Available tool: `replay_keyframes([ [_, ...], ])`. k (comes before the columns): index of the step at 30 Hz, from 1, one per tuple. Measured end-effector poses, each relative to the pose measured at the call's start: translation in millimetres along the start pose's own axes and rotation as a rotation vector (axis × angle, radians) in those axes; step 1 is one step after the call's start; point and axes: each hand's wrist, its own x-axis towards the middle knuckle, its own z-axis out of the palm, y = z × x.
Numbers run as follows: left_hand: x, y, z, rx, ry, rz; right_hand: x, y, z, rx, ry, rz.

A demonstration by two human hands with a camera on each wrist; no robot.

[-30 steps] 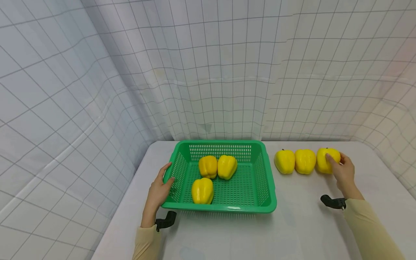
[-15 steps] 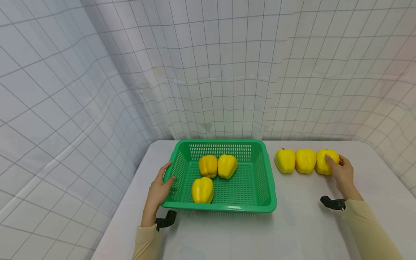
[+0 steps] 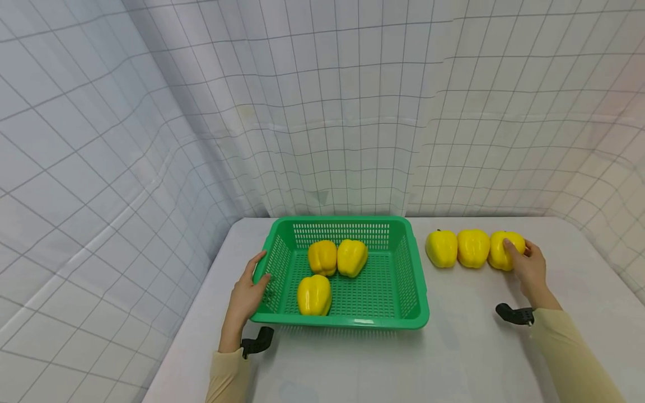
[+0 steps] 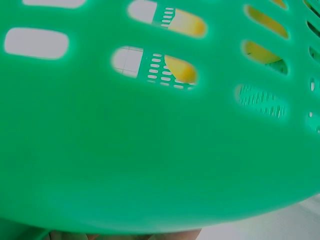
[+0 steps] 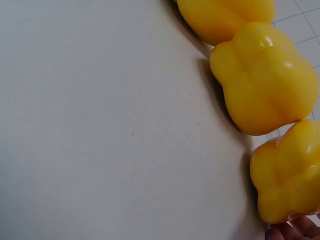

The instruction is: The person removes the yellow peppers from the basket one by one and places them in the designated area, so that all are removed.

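Gripping the rightmost pepper (image 3: pixel 501 250) of a row of three, the right hand (image 3: pixel 526 268) curls its fingers over that pepper's right side; the pepper sits on the table (image 3: pixel 468 347), far right. In the right wrist view this pepper (image 5: pixel 287 175) fills the lower right corner, with fingertips (image 5: pixel 295 231) just under it.

Row, right of the basket: left pepper (image 3: pixel 441 248), middle pepper (image 3: pixel 473 248), then the held one, all three side by side and touching or nearly so. Middle pepper (image 5: pixel 265 77) also shows in the right wrist view.

Left hand (image 3: pixel 247 294): grips the left rim of the green basket (image 3: pixel 413 280), thumb outside the rim, fingers curled against the slotted wall. The left wrist view is filled by that basket wall (image 4: pixel 150 150), yellow showing through its slots.

Basket contents: two peppers side by side toward the far wall, one (image 3: pixel 322 257) left and one (image 3: pixel 352 257) right, touching; a third (image 3: pixel 314 295) near the front left.

Surround: white gridded cloth (image 3: pixel 322 112) behind and on both sides.
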Motion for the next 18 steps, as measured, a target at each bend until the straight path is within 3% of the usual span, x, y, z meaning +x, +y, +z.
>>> replay_keyframes([
  [18,0.8,-1.1,-0.3,-0.008,0.0,-0.003,0.8,4.8,1.3,-0.002,-0.009,-0.016],
])
